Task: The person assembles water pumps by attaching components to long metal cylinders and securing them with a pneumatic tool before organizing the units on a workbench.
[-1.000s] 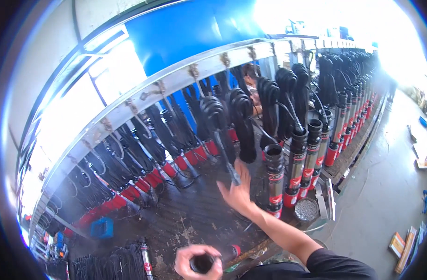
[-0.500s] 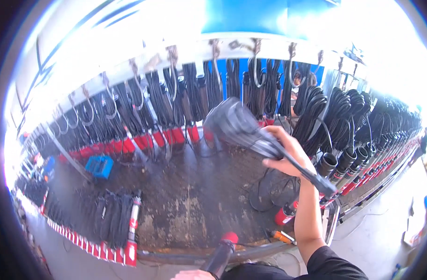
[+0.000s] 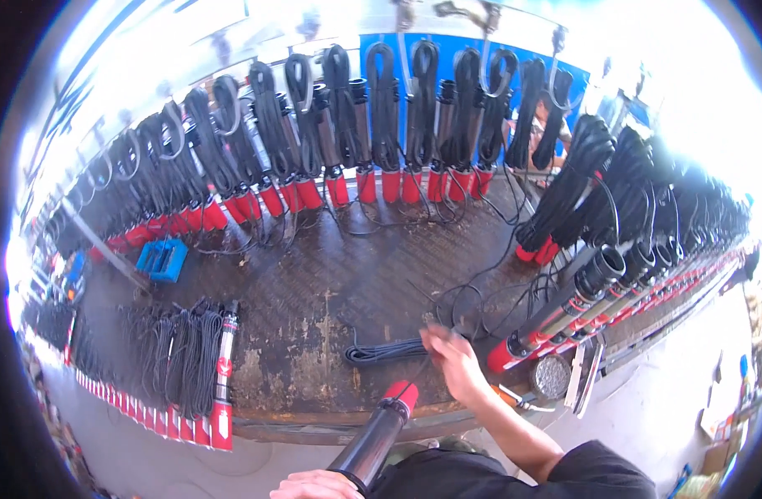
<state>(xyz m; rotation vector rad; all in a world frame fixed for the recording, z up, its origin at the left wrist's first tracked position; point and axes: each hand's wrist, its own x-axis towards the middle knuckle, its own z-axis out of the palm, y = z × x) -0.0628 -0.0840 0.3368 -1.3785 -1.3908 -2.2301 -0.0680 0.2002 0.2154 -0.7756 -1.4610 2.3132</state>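
Note:
My left hand [image 3: 314,485] at the bottom edge grips a dark cylindrical pump [image 3: 373,441] with a red end cap, which points up toward the bench. A thin black lead runs from that cap to my right hand [image 3: 452,359]. That hand is low over the rusty metal bench top [image 3: 314,324], with its blurred fingers closed on the right end of a coiled black cable bundle [image 3: 385,352]. The bundle lies flat on the bench.
A long row of red-ended pumps with hanging black cable coils [image 3: 381,125] lines the back. More pumps lean in a rack at the right [image 3: 581,299]. Several pumps and coils lie at the left [image 3: 206,366]. A blue crate [image 3: 160,259] sits at the left.
Half a second ago my right hand held the cable bundle up in the air. Now the bundle lies on the bench with that hand down on it. The view has swung.

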